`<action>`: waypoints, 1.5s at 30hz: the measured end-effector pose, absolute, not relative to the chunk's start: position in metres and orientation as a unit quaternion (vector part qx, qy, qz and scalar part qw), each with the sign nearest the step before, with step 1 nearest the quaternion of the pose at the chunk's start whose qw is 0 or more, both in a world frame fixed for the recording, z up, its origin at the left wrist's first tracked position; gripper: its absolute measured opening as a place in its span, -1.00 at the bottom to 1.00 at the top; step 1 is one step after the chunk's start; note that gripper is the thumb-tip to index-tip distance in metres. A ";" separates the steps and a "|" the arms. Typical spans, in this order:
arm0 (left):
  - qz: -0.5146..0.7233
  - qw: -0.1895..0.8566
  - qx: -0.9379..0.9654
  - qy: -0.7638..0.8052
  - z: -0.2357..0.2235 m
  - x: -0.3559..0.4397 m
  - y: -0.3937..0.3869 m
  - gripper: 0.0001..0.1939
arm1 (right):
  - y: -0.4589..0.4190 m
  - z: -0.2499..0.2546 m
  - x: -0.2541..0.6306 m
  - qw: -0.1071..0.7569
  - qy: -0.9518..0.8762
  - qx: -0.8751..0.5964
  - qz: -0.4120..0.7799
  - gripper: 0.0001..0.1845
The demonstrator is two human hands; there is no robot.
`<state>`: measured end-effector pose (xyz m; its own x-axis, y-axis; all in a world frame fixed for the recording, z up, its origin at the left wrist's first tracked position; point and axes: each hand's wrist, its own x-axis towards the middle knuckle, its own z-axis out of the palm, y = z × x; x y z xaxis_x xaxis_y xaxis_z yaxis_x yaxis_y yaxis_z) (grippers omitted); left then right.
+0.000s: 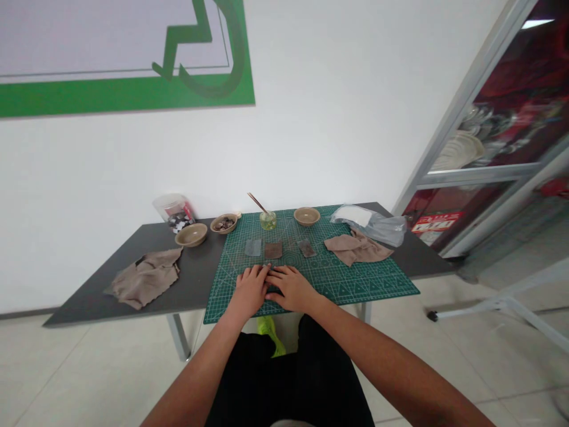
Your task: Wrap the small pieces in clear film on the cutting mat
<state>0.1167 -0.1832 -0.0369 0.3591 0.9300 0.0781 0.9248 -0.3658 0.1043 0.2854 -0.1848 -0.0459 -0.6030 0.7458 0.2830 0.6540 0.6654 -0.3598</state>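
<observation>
My left hand (249, 292) and my right hand (291, 289) meet at the front of the green cutting mat (355, 284). Their fingers are bent and drawn together, with the fingertips touching. A tiny dark bit shows at the fingertips, too small to name, and the rest is hidden under the fingers. Just beyond the hands lie a pale grey square piece (253, 248), a brown square piece (273, 250) and a dark grey piece (306, 248) set at a slant.
Along the back stand a glass jar (268, 221) with thin sticks, a bowl (306, 216), a bowl of dark pieces (223, 223), another bowl (192, 235) and a clear tub (176, 214). Brown cloths (149, 277) (358, 247) lie at both sides, with a plastic bag (373, 223) at right.
</observation>
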 end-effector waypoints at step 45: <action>0.114 -0.039 0.760 0.638 -0.048 0.063 -0.131 -0.56 | -0.092 -0.048 0.190 0.255 -0.795 -0.550 0.022 -0.61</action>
